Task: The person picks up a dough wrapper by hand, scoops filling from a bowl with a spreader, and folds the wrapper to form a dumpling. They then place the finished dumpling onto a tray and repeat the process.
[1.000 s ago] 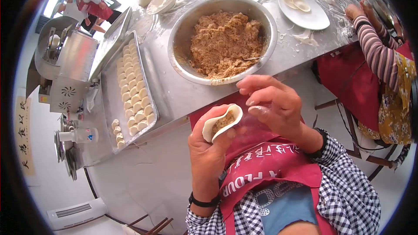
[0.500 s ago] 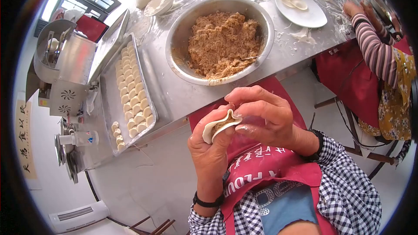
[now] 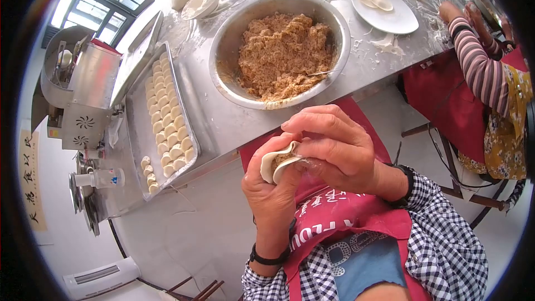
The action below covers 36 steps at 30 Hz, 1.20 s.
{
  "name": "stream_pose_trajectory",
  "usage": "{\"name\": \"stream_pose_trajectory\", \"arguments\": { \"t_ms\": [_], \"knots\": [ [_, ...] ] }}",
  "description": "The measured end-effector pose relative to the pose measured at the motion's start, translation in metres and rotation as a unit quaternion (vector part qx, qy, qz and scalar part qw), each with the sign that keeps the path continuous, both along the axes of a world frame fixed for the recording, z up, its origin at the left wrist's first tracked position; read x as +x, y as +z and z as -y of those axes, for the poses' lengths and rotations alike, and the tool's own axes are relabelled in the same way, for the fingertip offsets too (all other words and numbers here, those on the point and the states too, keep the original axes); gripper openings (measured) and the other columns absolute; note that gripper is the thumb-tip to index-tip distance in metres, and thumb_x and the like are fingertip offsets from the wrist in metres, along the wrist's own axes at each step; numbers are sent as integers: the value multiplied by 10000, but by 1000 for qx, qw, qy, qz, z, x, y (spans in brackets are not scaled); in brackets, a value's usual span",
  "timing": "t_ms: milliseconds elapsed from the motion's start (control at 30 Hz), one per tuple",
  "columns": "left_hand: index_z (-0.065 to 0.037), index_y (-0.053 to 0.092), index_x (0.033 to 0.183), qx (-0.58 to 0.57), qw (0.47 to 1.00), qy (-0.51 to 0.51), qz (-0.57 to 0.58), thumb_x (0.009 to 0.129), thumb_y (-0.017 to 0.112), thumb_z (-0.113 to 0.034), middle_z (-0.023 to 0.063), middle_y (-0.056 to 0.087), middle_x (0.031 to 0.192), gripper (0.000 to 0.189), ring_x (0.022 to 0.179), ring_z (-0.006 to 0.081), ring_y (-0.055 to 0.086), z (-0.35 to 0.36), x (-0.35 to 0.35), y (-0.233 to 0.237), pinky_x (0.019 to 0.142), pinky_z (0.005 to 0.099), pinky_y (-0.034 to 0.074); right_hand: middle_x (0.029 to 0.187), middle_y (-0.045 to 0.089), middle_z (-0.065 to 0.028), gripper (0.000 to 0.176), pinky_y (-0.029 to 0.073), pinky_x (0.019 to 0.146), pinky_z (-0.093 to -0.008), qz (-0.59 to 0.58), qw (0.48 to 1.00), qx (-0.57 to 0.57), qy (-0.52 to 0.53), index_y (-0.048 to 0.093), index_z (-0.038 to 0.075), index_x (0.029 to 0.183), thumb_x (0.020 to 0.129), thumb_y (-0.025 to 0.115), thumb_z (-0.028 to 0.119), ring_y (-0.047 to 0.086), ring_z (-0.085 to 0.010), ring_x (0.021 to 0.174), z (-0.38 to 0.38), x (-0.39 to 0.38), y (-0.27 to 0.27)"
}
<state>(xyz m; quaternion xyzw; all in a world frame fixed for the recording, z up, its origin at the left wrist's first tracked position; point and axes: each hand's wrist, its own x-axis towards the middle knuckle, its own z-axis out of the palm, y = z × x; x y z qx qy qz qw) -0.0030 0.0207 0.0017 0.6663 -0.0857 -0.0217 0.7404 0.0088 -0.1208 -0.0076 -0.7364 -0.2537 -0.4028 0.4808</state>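
Between my two hands is a dumpling (image 3: 278, 163), its pale round wrapper folded partway over brown filling that still shows in the gap. My left hand (image 3: 268, 187) cradles it from the left and below, thumb against the near side. The fingers of my right hand (image 3: 340, 150) pinch the wrapper's right edge, and its exact grip is partly hidden behind the fingers. Beyond my hands, a large metal bowl (image 3: 222, 72) holds a mound of brown minced filling (image 3: 284, 56) with a thin utensil handle sticking out at its right.
A metal tray (image 3: 137, 150) with rows of finished dumplings (image 3: 167, 117) lies to the left. White plates stand behind, one plate (image 3: 393, 22) holding round wrappers (image 3: 380, 1). A machine (image 3: 89, 100) is at far left. A co-worker's striped sleeve (image 3: 473, 44) is at right.
The wrapper's right edge has been drawn further together, so the opening looks shorter. My right fingers have shifted slightly left and up over the dumpling.
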Motion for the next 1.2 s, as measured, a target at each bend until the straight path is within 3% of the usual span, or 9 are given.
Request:
{"name": "stream_pose_trajectory", "arguments": {
  "t_ms": [233, 400, 467, 533, 700, 867, 933, 1200],
  "knots": [
    [7, 555, 1079, -37, 999, -2, 8, 777, 605, 40, 108, 607, 1053, 309, 946, 143, 575, 2, -2, -2, 823, 254, 471, 991, 591, -137, 191, 494, 690, -332, -5, 1000, -8, 10, 590, 12, 797, 631, 683, 33, 581, -272, 852, 2, -2, -2],
    [13, 515, 1126, -61, 998, -7, -5, 776, 585, 59, 101, 601, 1036, 360, 938, 140, 574, 2, -6, 1, 824, 251, 467, 1050, 579, -152, 278, 500, 725, -325, -90, 988, 115, 51, 589, 20, 875, 630, 720, 32, 587, -267, 890, -4, -5, 4],
    [14, 502, 1142, -63, 998, 0, -9, 774, 583, 61, 99, 598, 1034, 380, 937, 139, 573, 2, -7, 1, 825, 249, 465, 1071, 572, -174, 280, 502, 748, -330, -93, 989, 98, 62, 591, 9, 889, 649, 730, 48, 583, -271, 928, -2, -3, 3],
    [17, 449, 1187, -46, 999, -12, -8, 829, 589, -26, 97, 543, 1087, 386, 968, 157, 544, 0, -7, 0, 846, 262, 456, 1092, 565, -196, 284, 504, 770, -334, -97, 989, 82, 75, 593, -2, 903, 668, 739, 63, 579, -276, 967, -3, -3, 2],
    [16, 450, 1189, -40, 999, -14, -3, 834, 598, -54, 101, 546, 1084, 390, 970, 153, 545, 5, -7, -1, 847, 259, 454, 1014, 595, -132, 186, 500, 728, -313, -62, 986, 133, 79, 586, 21, 772, 631, 706, -1, 589, -250, 888, -7, 0, -3],
    [6, 496, 1146, 14, 1000, 11, -24, 800, 617, -12, 100, 579, 1070, 368, 950, 135, 558, 8, -10, 4, 825, 241, 456, 987, 598, -116, 173, 503, 699, -301, -25, 993, 97, 70, 588, 21, 750, 629, 710, 6, 591, -234, 857, -1, 2, -4],
    [24, 453, 1174, -1, 1000, 1, 7, 840, 630, -187, 101, 548, 1083, 433, 984, 158, 545, 8, -9, 1, 850, 261, 452, 985, 597, -112, 178, 504, 689, -298, -15, 995, 83, 55, 592, 24, 756, 628, 714, 12, 592, -229, 847, 0, 2, -3],
    [38, 458, 1174, 21, 998, 21, 57, 844, 626, -230, 111, 546, 1110, 457, 991, 164, 545, 9, -11, 1, 852, 267, 448, 1007, 597, -119, 147, 504, 680, -298, -38, 992, 108, 56, 611, 30, 740, 648, 719, 69, 592, -220, 837, -5, 1, -2]
  ]
}}
